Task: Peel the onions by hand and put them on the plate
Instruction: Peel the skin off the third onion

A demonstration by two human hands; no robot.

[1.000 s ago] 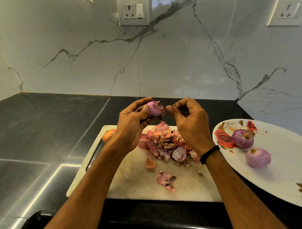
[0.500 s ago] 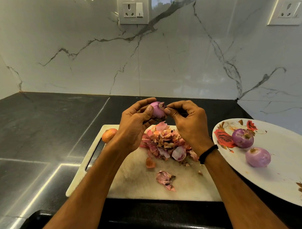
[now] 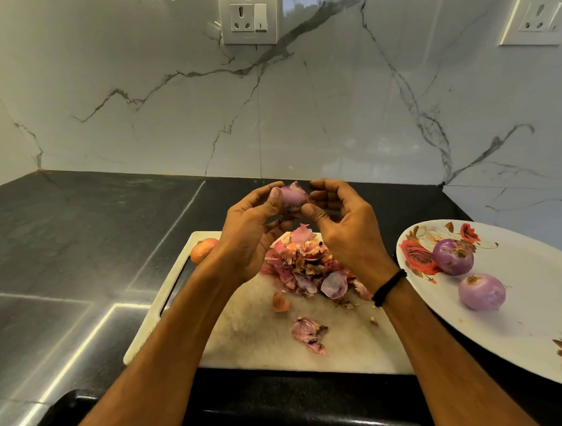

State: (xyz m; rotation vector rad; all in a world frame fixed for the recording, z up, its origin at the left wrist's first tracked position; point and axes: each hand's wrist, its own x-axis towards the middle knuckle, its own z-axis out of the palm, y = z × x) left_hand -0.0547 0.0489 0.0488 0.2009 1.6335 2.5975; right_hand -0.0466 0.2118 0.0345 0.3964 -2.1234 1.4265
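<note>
Head view. Holding a part-peeled onion [image 3: 292,196] up over the peel heap [image 3: 307,263] on the cutting board [image 3: 252,338], likely so scraps drop there and not on the dark surface [image 3: 83,235]. Gripping it in the left hand [image 3: 252,242], fingers curled round the bulb to steady it. Pinching at its loose skin with the right hand [image 3: 347,232], thumb and curled fingers closing from the right. Set apart on the plate [image 3: 531,315] at right, away from the mess: two peeled onions [image 3: 453,257]. Waiting at the board's far left corner: one unpeeled onion [image 3: 204,249].
</note>
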